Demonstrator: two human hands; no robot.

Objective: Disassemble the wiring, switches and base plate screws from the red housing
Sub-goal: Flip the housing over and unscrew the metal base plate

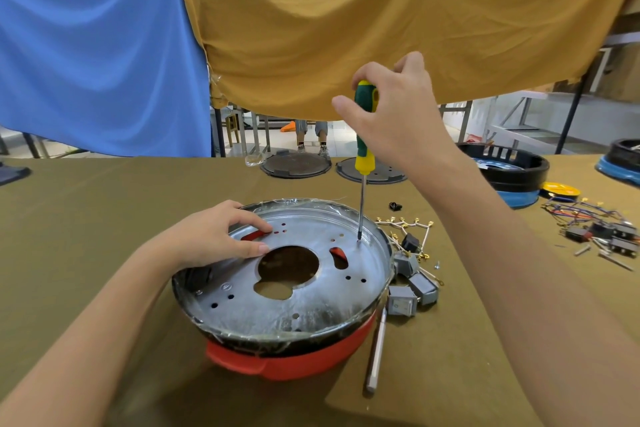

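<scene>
Housing of smooth red plastic sits upside down on the olive cloth table, capped by a round, shiny metal plate pierced with holes. The left hand presses the plate's far-left edge with lightly bent fingers. The right hand grasps a green-and-yellow screwdriver upright, its thin steel tip touching the plate near the right rim; grey boxy switches and white wiring lie just beside the housing.

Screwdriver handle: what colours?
Green and yellow screwdriver handle, gripped by right hand; head view.
</scene>
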